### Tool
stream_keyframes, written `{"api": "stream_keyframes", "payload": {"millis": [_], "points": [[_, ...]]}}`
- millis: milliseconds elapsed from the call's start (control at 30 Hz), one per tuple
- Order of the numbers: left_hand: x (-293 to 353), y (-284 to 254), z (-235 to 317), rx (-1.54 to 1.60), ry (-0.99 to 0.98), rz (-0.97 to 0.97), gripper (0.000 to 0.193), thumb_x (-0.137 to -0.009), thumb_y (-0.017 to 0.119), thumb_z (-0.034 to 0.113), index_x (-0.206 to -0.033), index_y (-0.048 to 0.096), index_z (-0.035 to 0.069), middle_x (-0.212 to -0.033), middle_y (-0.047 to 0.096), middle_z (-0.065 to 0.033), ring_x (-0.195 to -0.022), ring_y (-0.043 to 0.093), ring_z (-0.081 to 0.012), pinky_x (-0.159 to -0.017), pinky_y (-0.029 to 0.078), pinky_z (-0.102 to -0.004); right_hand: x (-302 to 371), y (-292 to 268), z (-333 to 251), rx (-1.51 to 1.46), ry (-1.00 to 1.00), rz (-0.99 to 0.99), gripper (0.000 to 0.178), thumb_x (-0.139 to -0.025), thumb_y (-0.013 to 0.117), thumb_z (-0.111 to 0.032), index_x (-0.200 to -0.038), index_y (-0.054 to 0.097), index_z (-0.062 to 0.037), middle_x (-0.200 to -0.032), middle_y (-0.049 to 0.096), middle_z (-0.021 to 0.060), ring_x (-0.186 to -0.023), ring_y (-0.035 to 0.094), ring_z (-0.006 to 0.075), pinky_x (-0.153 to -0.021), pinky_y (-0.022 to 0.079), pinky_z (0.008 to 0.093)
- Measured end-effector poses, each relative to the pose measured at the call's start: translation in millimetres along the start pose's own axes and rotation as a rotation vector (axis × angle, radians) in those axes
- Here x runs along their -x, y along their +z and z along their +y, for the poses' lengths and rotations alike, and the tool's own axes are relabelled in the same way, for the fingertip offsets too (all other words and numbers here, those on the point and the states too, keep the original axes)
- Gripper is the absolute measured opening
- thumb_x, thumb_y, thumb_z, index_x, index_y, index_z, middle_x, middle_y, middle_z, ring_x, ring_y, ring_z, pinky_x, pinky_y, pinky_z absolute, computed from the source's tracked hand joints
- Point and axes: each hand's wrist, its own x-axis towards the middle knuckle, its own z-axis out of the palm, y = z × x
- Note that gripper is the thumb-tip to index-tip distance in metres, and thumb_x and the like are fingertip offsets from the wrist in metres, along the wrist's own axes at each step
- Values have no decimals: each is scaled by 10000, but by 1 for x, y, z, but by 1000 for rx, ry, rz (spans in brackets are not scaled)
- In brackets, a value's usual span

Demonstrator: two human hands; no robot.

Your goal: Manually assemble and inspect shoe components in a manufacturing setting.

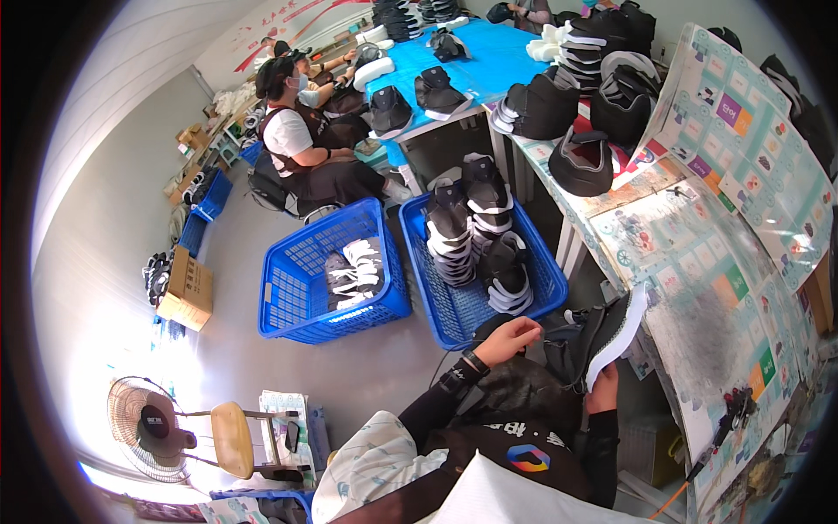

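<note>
A black shoe upper (595, 339) with a broad white edge is tilted above my lap. My right hand (602, 391) is closed round its lower end, by the white edge. To the left of the upper, my left hand (510, 339) has its thumb and fingertips pinched together, apart from the upper; whatever is between them is too small to make out. A thin dark line hangs near my left wrist. Just beyond my left hand stands a blue basket (454, 325) with stacked black-and-white shoe uppers (506, 271).
Another blue basket (292, 327) holds more uppers. To my right is a paper-covered table (698, 288) with a dark smudge and a black tool (733, 410). Uppers fill the blue-topped table (489, 52); people sit along its left. A fan (153, 424) stands lower left.
</note>
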Motion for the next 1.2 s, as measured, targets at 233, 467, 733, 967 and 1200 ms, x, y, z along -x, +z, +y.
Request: {"api": "stream_keyframes", "payload": {"millis": [233,467,733,967,1200], "points": [[-24,-28,-98,-1024,-88,409,620,-955,784,420,-1466,603,121,-1535,565,-204,-1357,572,-453,-1085,516,-574,-30,-18,35,142,362,-57,452,-972,566,-41,-1421,588,-88,-1254,698,75,-1064,703,240,-732,625,469],[-26,-24,-127,-1220,-259,230,1013,-910,810,514,-1724,274,238,-1787,186,-244,-1553,337,-542,-1176,382,-739,-54,-43,79,246,397,-173,367,-1065,562,-186,-1418,625,-106,-1196,756,108,-939,781,230,-586,638,392],[-25,-28,-123,-1212,-303,181,1055,-919,805,505,-1748,198,263,-1805,100,-241,-1573,291,-545,-1168,407,-678,-58,-63,110,273,322,-123,394,-1083,541,-403,-1382,656,-175,-1255,754,55,-1092,745,229,-751,605,472],[-24,-30,-132,-1202,-251,208,1050,-918,803,513,-1746,207,261,-1795,138,-248,-1558,318,-556,-1161,401,-722,-53,-52,109,261,318,-26,348,-1046,597,-352,-1322,688,-161,-1116,786,34,-932,759,191,-673,554,365],[-23,-32,-135,-1220,-230,234,1052,-905,814,519,-1740,229,262,-1791,160,-248,-1552,333,-547,-1159,402,-710,-52,-49,106,360,270,-90,342,-1025,630,-337,-1319,696,-176,-1052,784,22,-874,744,177,-630,534,364]]}}
